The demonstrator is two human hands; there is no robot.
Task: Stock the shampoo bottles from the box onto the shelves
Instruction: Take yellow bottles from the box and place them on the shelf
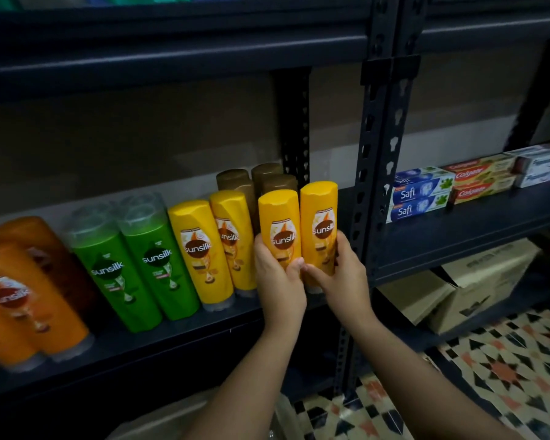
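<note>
You're setting two yellow bottles at the shelf's right end.

Your left hand [278, 277] grips one yellow bottle [280, 230], your right hand [337, 274] the other bottle [319, 227] (beside the post [367, 198]); next, push both back level on the shelf [172, 338].

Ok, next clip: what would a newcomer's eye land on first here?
Two yellow Sunsilk bottles at centre, one gripped by the left hand, left bottle, one by the right hand, right bottle, at the dark shelf. Left of them stand yellow, green and orange bottles; toothpaste boxes lie right.
</note>
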